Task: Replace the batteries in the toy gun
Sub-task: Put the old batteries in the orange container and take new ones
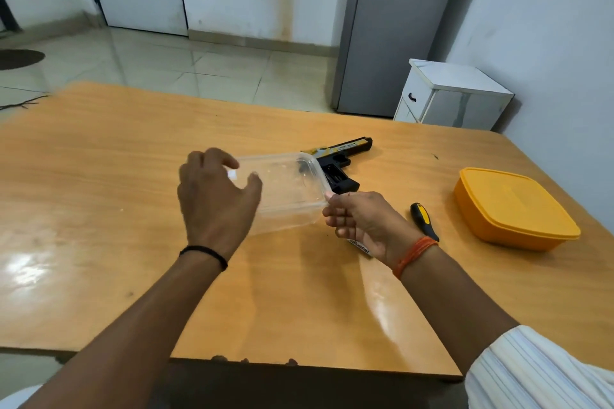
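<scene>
My right hand point(362, 222) pinches the near right corner of a clear, shallow rectangular plastic container point(282, 189) between thumb and curled fingers, and something with a printed white label, which I cannot identify, peeks out beneath my palm. My left hand point(216, 192) curves over the container's left end, thumb and fingers half spread, touching or about to touch it; I cannot tell which. The black and yellow plastic toy gun point(339, 163) lies flat just behind the container, its grip showing an open slot. To do this well, I judge I should keep the container level and set it down clear of the gun. Right of the container a black and yellow-handled screwdriver point(423, 221) lies near my wrist, and farther right sits an orange lidded plastic box point(511, 206). The wooden table point(99, 192) spreads bare left of the container, the roomiest place to work.
</scene>
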